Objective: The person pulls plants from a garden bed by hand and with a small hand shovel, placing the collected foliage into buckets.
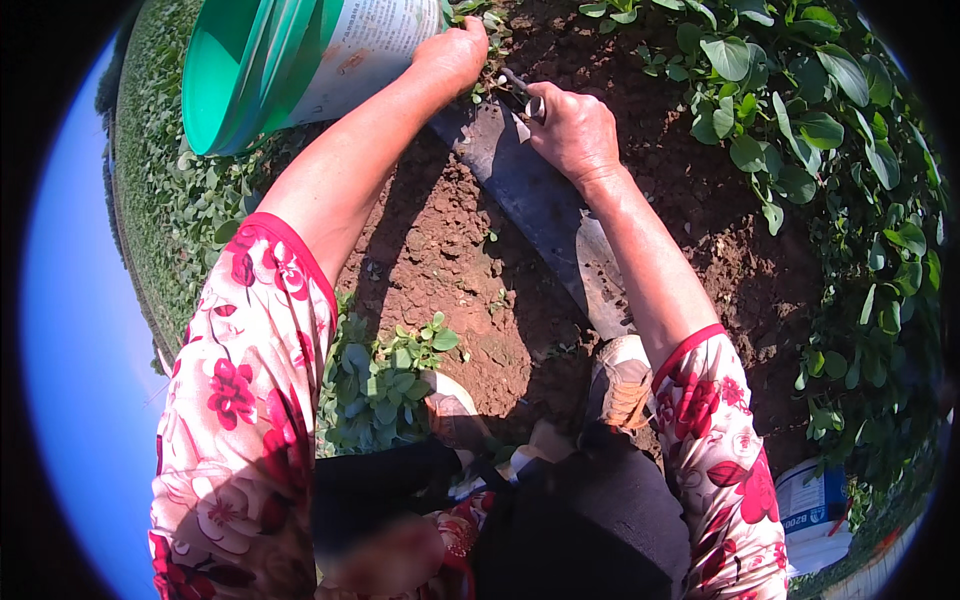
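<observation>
My left hand [455, 58] reaches to the far middle, beside the base of a bucket [345, 60] that is white outside and green inside and lies on its side. Its fingers are curled down at a few small green leaves, and what they grip is hidden. Just right of it, my right hand [578, 132] is closed round a small hand tool [538, 106]. A metal collar and a dark, thin end of the tool show, pointing toward the left hand. Under both hands are brown soil [430, 260] and a long dark strip of plastic sheet [530, 205].
Leafy green plants [800, 130] stand thick along the right, with a smaller clump [390, 375] near my left foot. My shoes [622, 385] rest on the soil by the strip's near end. A blue-and-white container [808, 500] lies at the lower right.
</observation>
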Motion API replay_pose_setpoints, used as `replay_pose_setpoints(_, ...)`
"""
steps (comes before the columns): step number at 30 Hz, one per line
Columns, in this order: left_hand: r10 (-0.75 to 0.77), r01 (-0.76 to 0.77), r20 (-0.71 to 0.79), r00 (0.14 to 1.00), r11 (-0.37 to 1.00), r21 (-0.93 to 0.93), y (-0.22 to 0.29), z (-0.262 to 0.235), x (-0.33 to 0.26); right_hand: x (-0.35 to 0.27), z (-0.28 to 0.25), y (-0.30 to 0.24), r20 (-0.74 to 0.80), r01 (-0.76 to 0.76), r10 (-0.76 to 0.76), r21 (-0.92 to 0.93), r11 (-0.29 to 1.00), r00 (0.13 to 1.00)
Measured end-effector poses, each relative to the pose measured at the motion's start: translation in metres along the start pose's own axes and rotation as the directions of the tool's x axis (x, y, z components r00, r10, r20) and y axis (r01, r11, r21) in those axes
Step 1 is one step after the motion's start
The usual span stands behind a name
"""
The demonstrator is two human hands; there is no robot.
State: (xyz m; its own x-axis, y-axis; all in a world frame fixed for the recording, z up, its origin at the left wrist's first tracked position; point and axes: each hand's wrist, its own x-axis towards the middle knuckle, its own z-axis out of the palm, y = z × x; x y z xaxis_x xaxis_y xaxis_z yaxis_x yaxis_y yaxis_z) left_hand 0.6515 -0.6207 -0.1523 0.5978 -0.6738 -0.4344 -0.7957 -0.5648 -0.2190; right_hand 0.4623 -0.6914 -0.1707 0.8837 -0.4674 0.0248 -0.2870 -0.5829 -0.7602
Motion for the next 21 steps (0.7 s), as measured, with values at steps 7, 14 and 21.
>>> replay_pose_setpoints(7,-0.021,0.021,-0.045,0.999,1.000,0.002,0.000,-0.011,-0.007,-0.048,-0.010,0.013,-0.162,0.055,-0.038,0.099,0.994,0.986)
replay_pose_setpoints(14,-0.009,0.014,-0.056,0.998,0.996,0.084,0.007,-0.013,-0.009,-0.096,-0.053,0.011,-0.131,-0.107,0.127,0.150,0.983,0.983)
replay_pose_setpoints(21,0.199,-0.167,-0.118,0.973,0.958,0.235,-0.039,-0.005,-0.014,-0.103,-0.062,0.008,-0.097,-0.183,0.204,0.192,0.964,0.974)
